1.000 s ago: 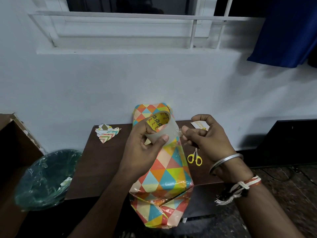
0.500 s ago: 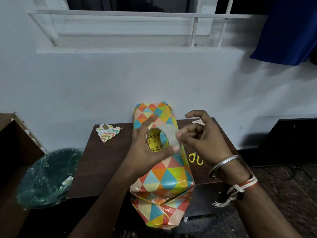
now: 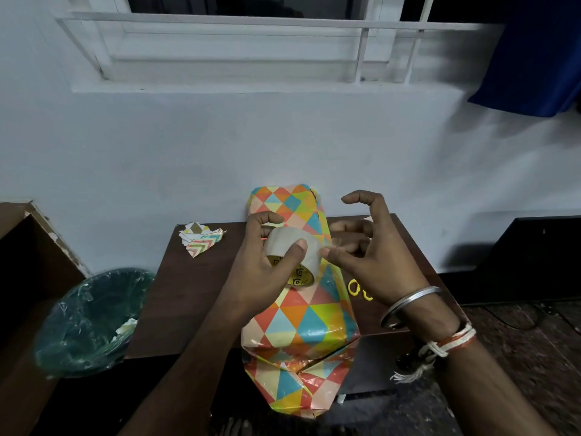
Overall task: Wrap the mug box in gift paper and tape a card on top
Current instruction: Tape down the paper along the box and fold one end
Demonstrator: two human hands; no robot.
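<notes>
Presently: left hand [image 3: 261, 275] fingers clasp tape roll [image 3: 283, 242] over wrapped box [image 3: 308, 322] on surface [image 3: 188, 294]; right hand [image 3: 374, 262] fingers loose, spread, thumb at roll edge.

A dark table [image 3: 195, 294] bears the wrapped box [image 3: 301, 319], paper scraps [image 3: 201, 239] and yellow scissors [image 3: 356, 287].

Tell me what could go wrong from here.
1. The box overhangs the near edge of the table and no hand holds it, so it may tip off.
2. The left hand grips the tape while the right hand works at its edge. A freed end could stick to itself or the fingers.
</notes>
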